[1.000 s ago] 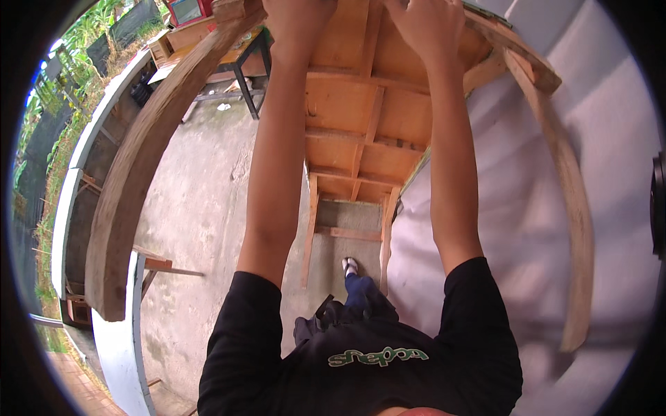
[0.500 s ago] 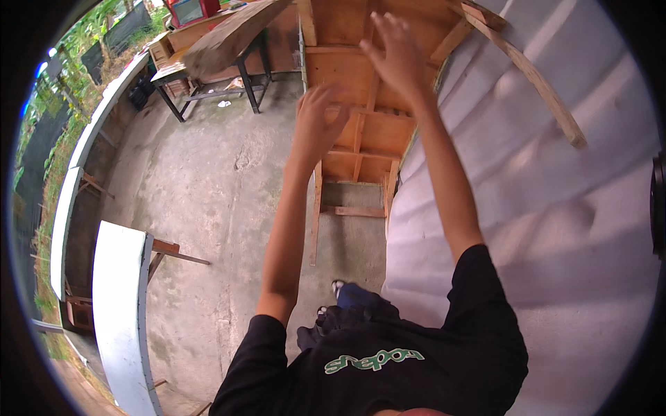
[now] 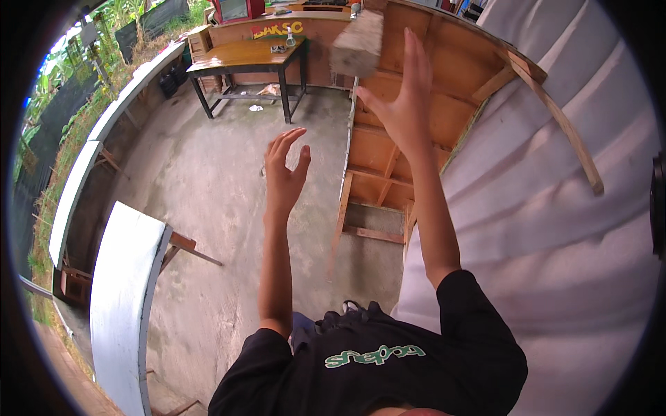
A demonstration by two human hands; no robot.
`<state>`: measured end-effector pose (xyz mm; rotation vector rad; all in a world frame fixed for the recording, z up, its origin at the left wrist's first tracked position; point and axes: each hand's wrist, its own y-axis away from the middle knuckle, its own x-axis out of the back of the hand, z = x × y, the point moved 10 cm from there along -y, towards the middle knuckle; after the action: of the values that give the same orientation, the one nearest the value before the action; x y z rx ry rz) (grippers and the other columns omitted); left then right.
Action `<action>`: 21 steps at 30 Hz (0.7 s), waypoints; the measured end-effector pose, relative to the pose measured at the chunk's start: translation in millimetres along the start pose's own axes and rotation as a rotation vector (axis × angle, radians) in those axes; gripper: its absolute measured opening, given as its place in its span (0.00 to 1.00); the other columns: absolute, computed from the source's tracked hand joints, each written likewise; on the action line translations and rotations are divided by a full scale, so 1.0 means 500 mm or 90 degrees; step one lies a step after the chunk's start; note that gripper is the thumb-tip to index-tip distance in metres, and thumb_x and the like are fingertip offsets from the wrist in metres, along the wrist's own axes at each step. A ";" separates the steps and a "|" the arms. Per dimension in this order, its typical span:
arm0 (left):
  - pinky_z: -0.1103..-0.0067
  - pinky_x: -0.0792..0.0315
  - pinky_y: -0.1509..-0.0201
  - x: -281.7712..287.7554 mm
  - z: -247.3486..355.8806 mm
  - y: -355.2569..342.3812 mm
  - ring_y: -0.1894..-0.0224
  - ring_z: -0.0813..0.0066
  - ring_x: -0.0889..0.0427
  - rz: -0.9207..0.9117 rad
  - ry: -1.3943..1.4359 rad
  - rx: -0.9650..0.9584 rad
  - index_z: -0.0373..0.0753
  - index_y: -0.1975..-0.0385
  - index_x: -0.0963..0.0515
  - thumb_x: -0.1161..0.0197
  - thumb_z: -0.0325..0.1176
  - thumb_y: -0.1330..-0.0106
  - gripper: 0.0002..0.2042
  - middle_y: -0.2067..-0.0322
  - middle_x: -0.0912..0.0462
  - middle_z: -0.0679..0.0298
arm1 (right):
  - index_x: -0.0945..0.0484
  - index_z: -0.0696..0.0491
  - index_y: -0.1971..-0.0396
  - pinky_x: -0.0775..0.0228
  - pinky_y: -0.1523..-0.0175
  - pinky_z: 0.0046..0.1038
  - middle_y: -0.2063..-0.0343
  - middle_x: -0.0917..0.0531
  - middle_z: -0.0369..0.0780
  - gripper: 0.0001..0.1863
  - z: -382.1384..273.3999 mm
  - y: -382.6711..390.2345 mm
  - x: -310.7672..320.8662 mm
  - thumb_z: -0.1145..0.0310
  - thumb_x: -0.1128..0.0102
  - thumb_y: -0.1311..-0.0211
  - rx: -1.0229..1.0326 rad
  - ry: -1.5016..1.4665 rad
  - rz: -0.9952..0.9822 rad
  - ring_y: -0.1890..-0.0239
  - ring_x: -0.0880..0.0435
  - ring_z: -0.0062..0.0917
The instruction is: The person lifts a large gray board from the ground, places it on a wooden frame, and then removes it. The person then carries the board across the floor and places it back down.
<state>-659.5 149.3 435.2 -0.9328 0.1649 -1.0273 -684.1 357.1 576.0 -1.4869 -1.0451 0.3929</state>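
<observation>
My left hand point(image 3: 286, 165) is raised above the concrete floor, fingers curved and spread, holding nothing. Further up and to the right, my right hand point(image 3: 406, 100) is open, with its thumb apart from its stretched fingers. Just left of its fingertips is the blunt end of a thick, weathered wooden beam point(image 3: 357, 52); I cannot tell what holds the beam up. Behind the right hand, an orange-brown wooden panel point(image 3: 385, 149) shows its framed side with crossing battens. No contact shows between either hand and the beam or panel.
A brown-topped table point(image 3: 243, 54) with dark legs stands at the back. White benches point(image 3: 128, 277) line the left side. Pale draped sheeting point(image 3: 527, 277) covers the right, where a wooden stick point(image 3: 565, 132) slants downward. A white scrap point(image 3: 256, 108) lies on the floor.
My left hand has dropped and moved left, away from the panel. The beam now appears further right, end-on beside my right hand. The whole view has shifted, showing more of the back table.
</observation>
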 end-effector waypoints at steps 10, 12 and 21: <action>0.70 0.32 0.44 0.141 -0.280 0.017 0.49 0.58 0.23 -0.132 0.136 0.078 0.37 0.53 0.21 0.38 0.26 0.38 0.13 0.55 0.19 0.57 | 0.38 0.52 0.34 0.43 0.32 0.39 0.36 0.35 0.49 0.39 0.017 0.419 -0.419 0.58 0.32 0.44 -0.415 -0.056 -0.241 0.33 0.37 0.42; 0.72 0.31 0.44 0.174 -0.378 0.055 0.51 0.64 0.21 -0.145 0.150 0.144 0.36 0.52 0.22 0.39 0.27 0.36 0.13 0.55 0.17 0.57 | 0.34 0.52 0.36 0.43 0.32 0.38 0.37 0.33 0.49 0.35 -0.037 0.467 -0.501 0.58 0.33 0.43 -0.437 -0.080 -0.290 0.33 0.37 0.41; 0.76 0.28 0.48 0.203 -0.686 0.105 0.55 0.73 0.19 -0.225 0.219 0.348 0.34 0.51 0.22 0.41 0.27 0.34 0.13 0.59 0.15 0.59 | 0.30 0.53 0.40 0.42 0.33 0.35 0.38 0.31 0.48 0.29 -0.048 0.519 -0.716 0.60 0.36 0.41 -0.494 -0.111 -0.371 0.35 0.34 0.39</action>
<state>-749.1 -122.2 214.0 -0.2852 -0.0021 -1.4637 -761.0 94.8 227.8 -1.7189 -1.8317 -0.3515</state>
